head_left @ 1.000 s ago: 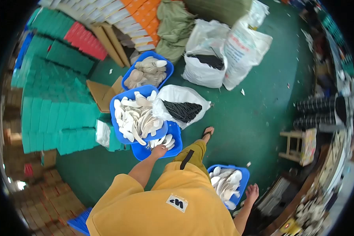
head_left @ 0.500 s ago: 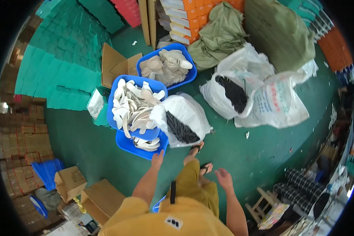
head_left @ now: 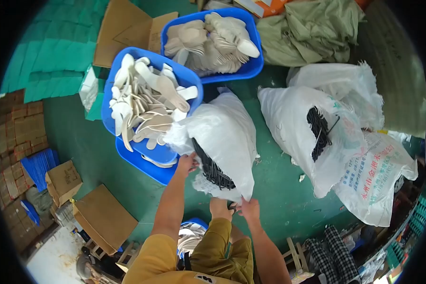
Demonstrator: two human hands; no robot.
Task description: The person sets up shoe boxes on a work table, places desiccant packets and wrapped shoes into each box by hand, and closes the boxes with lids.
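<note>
A white woven sack (head_left: 227,128) stands on the floor before me, its mouth open on a bundle of thin black strips (head_left: 213,173). On the left of the mouth, my left hand (head_left: 188,163) is closed at the sack's edge. My right hand (head_left: 249,209) pinches the near right corner of the same sack. Just left of the sack, a blue basket (head_left: 113,90) is heaped with pale, insole-shaped pieces (head_left: 151,94). It rests partly over another blue basket (head_left: 149,170), close to my left hand.
Behind stands a third blue basket (head_left: 258,57) of similar pieces. To the right are another white sack (head_left: 288,118) of black strips and a printed white sack (head_left: 374,180). Cardboard boxes (head_left: 104,217) lie at left, a wooden stool (head_left: 296,255) at lower right. Green boxes (head_left: 52,61) are stacked far left.
Both hands, apart from the sack before, have come to its mouth and closed on its edge. My view has moved closer and lower over the sack and baskets.
</note>
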